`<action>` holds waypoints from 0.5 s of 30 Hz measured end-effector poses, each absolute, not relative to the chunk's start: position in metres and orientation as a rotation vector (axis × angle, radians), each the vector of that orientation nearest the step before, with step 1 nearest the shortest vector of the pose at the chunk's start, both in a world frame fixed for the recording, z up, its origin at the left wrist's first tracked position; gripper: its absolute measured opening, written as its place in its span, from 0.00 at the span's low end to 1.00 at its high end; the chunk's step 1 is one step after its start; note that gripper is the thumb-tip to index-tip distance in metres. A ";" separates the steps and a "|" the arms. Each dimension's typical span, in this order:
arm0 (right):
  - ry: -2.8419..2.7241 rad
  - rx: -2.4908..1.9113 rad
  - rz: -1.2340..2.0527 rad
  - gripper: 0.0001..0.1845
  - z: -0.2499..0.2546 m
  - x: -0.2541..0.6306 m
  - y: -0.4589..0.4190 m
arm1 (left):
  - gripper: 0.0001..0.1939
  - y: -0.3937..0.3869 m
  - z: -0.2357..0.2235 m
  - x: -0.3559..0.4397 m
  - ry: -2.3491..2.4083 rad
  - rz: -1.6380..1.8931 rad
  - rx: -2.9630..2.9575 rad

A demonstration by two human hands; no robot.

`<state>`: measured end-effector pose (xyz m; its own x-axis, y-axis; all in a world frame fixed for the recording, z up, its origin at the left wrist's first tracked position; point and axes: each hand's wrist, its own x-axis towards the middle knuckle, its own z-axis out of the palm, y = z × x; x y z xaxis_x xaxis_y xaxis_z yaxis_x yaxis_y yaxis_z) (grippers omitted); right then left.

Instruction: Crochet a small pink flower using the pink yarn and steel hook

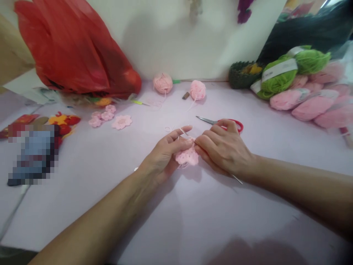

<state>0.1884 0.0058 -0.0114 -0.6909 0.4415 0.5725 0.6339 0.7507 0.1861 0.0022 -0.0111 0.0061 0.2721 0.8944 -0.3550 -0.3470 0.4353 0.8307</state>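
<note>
Crochet piece (pixel 188 158) sits over the table (pixel 162 228), partly hidden by our left hand (pixel 166 151), whose fingers pinch it; our right hand (pixel 224 148) grips a slim hook (pixel 237 179), its middle covered. We see pale pink, a wavy edge and blurred stitches.

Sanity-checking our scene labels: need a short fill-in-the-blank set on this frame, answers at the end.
1. The left hand holds a crocheted piece that is ____ in colour.
2. The right hand grips a thin rod whose tip shows by the fingers of the ____ hand.
3. The scissors beyond the right hand have ____ handles.
4. Between the large bag and the dark green basket, the round yarn balls number ____.

Missing words: pink; left; red; two.
</note>
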 end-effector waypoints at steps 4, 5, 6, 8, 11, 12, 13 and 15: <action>-2.461 -0.620 -0.319 0.14 -0.009 0.195 0.012 | 0.28 -0.010 0.017 -0.005 0.993 0.933 0.738; -2.464 -0.592 -0.271 0.14 -0.008 0.197 0.012 | 0.28 -0.009 0.020 -0.007 1.011 0.952 0.752; -2.463 -0.569 -0.221 0.13 -0.007 0.198 0.013 | 0.29 -0.009 0.021 -0.009 1.024 0.968 0.764; -2.456 -0.533 -0.108 0.12 -0.006 0.200 0.013 | 0.30 -0.009 0.023 -0.011 1.040 0.989 0.787; -2.428 -0.507 0.087 0.11 -0.004 0.201 0.014 | 0.30 -0.008 0.022 -0.013 1.060 0.996 0.815; -2.419 -0.506 0.146 0.11 -0.004 0.201 0.014 | 0.29 -0.007 0.021 -0.013 1.064 0.993 0.824; -2.412 -0.505 0.196 0.12 -0.005 0.202 0.014 | 0.28 -0.007 0.019 -0.013 1.064 0.989 0.833; -2.400 -0.498 0.259 0.12 -0.005 0.202 0.014 | 0.27 -0.006 0.016 -0.013 1.054 0.969 0.860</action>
